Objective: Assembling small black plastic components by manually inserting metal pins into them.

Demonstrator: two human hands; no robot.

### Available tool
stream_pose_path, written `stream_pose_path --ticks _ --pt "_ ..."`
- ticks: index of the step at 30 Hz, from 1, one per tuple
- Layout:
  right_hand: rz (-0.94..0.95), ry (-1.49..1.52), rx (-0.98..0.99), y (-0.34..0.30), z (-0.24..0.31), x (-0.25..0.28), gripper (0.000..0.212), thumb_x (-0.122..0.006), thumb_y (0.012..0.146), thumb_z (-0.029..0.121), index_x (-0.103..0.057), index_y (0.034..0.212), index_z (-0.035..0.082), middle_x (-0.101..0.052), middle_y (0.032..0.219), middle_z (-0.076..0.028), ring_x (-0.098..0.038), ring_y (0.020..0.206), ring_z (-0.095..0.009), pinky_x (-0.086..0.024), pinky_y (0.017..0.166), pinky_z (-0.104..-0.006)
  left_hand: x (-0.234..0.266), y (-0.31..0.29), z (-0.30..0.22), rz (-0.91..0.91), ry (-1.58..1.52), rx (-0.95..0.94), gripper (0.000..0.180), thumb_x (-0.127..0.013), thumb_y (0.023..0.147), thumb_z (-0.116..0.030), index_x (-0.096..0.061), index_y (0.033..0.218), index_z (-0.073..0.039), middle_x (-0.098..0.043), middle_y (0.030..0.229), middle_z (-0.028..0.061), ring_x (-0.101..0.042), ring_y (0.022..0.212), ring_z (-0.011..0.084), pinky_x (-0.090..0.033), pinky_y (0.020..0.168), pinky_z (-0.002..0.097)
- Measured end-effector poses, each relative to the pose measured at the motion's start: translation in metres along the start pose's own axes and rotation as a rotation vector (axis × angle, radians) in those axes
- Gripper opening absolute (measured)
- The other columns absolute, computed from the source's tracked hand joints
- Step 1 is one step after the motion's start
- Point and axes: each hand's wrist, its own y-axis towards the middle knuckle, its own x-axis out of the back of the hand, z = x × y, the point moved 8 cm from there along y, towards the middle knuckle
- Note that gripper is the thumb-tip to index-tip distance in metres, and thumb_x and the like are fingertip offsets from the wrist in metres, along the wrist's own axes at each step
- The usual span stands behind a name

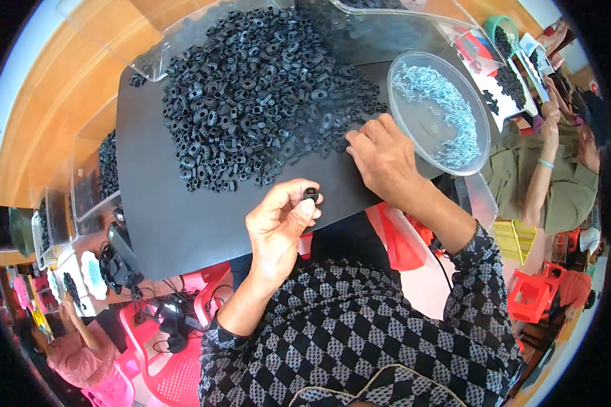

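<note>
In the head view, the left hand point(276, 225) is pinching a black part point(311, 194) near the table's point(183, 234) edge; a slack grip could drop it. The right hand point(387, 154) is resting by the black pile point(251, 88), its fingers' hold impossible to tell.

Left hand point(277, 227): thumb and index finger pinched, palm partly showing
Left forearm point(243, 306): bare near the wrist, slanting forward and rightward
Right hand point(387, 154): farther forward, back uppermost, fingers bent
Right forearm point(448, 218): angled forward and inward
</note>
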Motion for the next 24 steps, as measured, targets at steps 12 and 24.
stream_pose_path --ticks 12,24 --pt "-0.229 0.126 -0.026 0.005 -0.002 0.011 0.02 -0.068 0.067 -0.004 -0.062 0.085 0.001 -0.056 0.076 -0.009 -0.053 0.069 -0.026 -0.044 0.059 -0.0341 0.002 0.003 -0.001 0.006 -0.007 -0.022 0.019 -0.061 0.089 -0.006 -0.061 0.107 0.001 -0.062 0.09 0.0033 -0.057 0.075 0.0075 -0.048 0.068 0.0203" --pt "0.127 1.155 -0.544 0.0 0.024 -0.008 0.007 -0.061 0.084 0.005 -0.065 0.086 -0.001 -0.058 0.076 -0.004 -0.053 0.069 -0.009 -0.042 0.059 -0.0244 -0.001 0.003 -0.004 -0.023 0.032 -0.019 0.016 -0.058 0.09 -0.006 -0.059 0.104 0.002 -0.064 0.088 0.007 -0.058 0.07 0.0109 -0.049 0.062 0.0224"
